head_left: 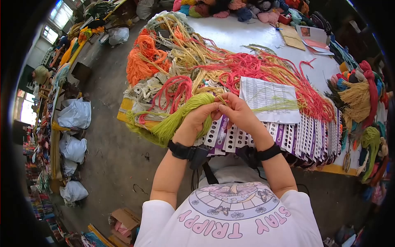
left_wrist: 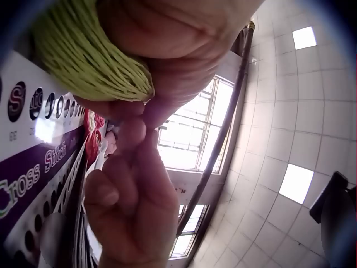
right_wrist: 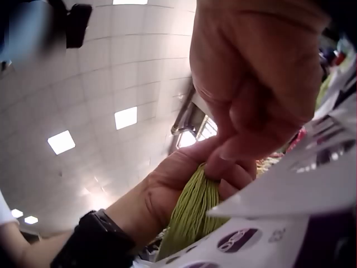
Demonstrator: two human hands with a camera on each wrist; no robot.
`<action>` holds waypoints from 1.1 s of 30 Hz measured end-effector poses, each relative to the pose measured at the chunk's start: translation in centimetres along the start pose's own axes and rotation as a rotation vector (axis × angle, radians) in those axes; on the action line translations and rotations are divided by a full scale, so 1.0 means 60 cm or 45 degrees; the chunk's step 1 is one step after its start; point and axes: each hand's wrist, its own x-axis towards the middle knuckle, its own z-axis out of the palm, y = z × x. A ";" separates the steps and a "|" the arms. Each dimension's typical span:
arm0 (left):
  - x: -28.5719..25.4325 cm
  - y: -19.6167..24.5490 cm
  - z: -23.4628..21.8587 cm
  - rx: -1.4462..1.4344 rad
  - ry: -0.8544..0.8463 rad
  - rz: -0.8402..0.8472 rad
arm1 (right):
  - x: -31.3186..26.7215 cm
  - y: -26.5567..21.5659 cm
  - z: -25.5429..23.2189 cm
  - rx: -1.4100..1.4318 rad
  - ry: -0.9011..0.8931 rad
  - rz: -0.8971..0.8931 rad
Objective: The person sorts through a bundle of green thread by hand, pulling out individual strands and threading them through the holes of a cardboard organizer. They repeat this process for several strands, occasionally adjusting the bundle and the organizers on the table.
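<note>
A hank of yellow-green thread hangs over the table's near left edge, its upper end gripped by the left hand. Close beside it, the right hand pinches at the same end, fingertips meeting the left hand's. In the left wrist view the gathered green strands narrow to a point under the left hand, with the right hand below. The right wrist view has the right hand above the left hand, with green thread hanging down. Loose green strands lie across a printed sheet.
Punched white and purple cards line the table's near edge. Tangled orange, pink and cream threads cover the middle. More yarn hangs at the right; white bags stand at the left. An open booklet lies at the back.
</note>
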 end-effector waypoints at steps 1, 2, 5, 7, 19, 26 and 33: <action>0.001 0.002 0.004 0.005 0.076 -0.020 | -0.001 -0.002 0.008 -0.256 0.138 -0.097; 0.001 0.004 0.009 0.075 0.148 0.020 | -0.001 -0.002 0.012 -0.514 0.276 -0.194; 0.011 -0.018 -0.007 0.395 0.321 0.184 | 0.011 0.031 -0.002 -1.136 0.406 -0.205; 0.035 -0.051 -0.045 0.750 0.381 0.364 | 0.013 0.029 0.000 -0.894 0.453 -0.163; 0.000 -0.010 -0.035 0.157 0.300 -0.190 | 0.010 0.028 0.004 -0.650 0.575 -0.185; 0.025 0.032 -0.056 0.192 0.342 0.237 | 0.036 0.065 -0.002 -0.521 0.644 -0.475; 0.001 0.024 -0.037 0.639 0.411 -0.133 | 0.020 0.047 0.004 -0.562 0.698 -0.223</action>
